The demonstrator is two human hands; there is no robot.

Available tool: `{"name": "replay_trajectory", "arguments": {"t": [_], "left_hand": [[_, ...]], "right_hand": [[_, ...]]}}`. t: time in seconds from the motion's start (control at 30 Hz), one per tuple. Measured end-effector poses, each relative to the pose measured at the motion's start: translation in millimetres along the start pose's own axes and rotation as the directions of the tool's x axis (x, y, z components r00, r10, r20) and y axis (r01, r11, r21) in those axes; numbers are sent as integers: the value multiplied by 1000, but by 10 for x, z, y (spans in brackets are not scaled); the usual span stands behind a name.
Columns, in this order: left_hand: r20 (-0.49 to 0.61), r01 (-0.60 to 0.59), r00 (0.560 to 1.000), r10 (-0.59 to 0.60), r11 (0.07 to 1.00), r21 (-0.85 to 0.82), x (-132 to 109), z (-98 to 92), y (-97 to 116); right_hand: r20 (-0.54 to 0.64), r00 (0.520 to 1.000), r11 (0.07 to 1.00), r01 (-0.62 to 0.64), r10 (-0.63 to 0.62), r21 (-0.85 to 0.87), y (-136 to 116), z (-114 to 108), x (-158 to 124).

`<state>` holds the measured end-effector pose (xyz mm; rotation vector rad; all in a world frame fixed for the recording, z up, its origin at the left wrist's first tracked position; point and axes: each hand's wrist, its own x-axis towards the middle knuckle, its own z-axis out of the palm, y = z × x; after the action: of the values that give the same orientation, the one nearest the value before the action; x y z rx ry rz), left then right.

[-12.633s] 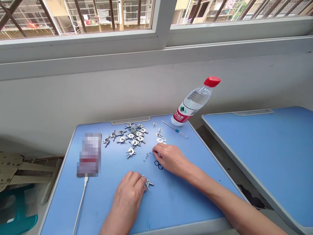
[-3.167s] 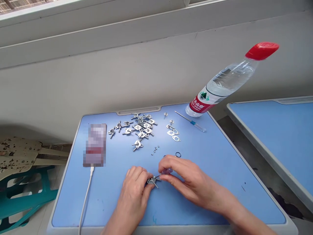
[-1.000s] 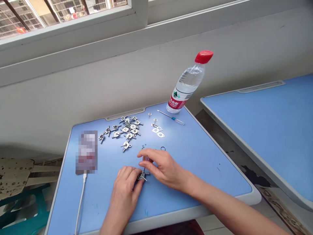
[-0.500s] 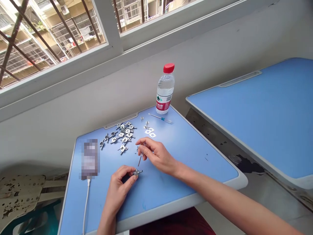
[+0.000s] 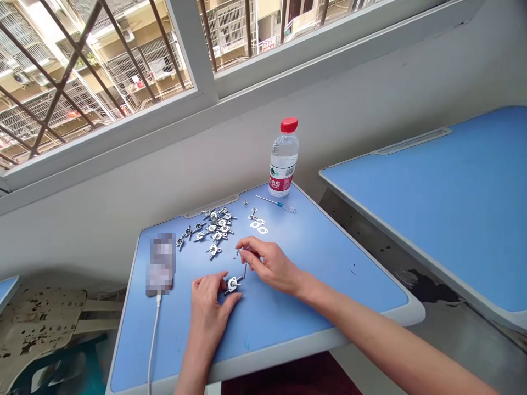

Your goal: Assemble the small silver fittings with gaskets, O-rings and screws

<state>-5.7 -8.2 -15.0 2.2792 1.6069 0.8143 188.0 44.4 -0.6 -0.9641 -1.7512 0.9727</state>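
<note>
My left hand pinches a silver metal wing fitting between thumb and forefinger, just above the blue desktop. My right hand holds a small screwdriver in its fingertips, with the thin shaft pointing down beside that fitting. The screwdriver's handle is mostly hidden by the fingers. Several tiny screws lie just left of my right fingertips. Farther back lies a heap of similar silver fittings, and several flat metal plates rest to its right.
A pixelated phone with a white cable lies at the desk's left. A water bottle with a red cap and a blue-handled screwdriver sit at the back. Another blue desk stands to the right, below a barred window.
The head view has shifted slightly, moving the desk. The fitting in my left hand now shows its flat face. The screwdriver shaft stands closer to it.
</note>
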Motion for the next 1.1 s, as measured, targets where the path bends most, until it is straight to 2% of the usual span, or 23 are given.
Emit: {"name": "replay_trajectory", "arguments": {"t": [0.07,0.17,0.27,0.37,0.5,0.57,0.7,0.97,1.1], "left_hand": [[-9,42,999,-42,998,-53,-21,-22,23],[53,134,990,-128,980,-150,-48,-73,72],[95,175,982,-160,967,-182,-49,-132,107],[111,88,991,-68,980,-180,-12,-180,118],[213,-33,975,65,988,-151,39,-191,106],[231,-59,969,83,992,-109,40,-173,92],[200,-101,974,109,994,-48,5,-126,74],[154,-123,981,122,992,-4,-31,-56,80],[151,-115,982,112,993,11,-42,-12,65]], "right_hand": [[34,999,999,-22,23,-36,24,26,3],[65,996,998,-52,54,-34,56,67,22],[19,998,998,-57,58,-40,73,63,49],[-72,996,998,-53,50,-46,70,11,62],[-123,992,999,-43,40,-17,64,-56,42],[-124,992,999,-41,37,-24,66,-71,25],[-112,993,997,-27,19,-67,70,-82,-2],[-94,992,978,60,-80,-201,73,-78,-15],[-35,994,972,94,-104,-215,60,-56,-30]]}}
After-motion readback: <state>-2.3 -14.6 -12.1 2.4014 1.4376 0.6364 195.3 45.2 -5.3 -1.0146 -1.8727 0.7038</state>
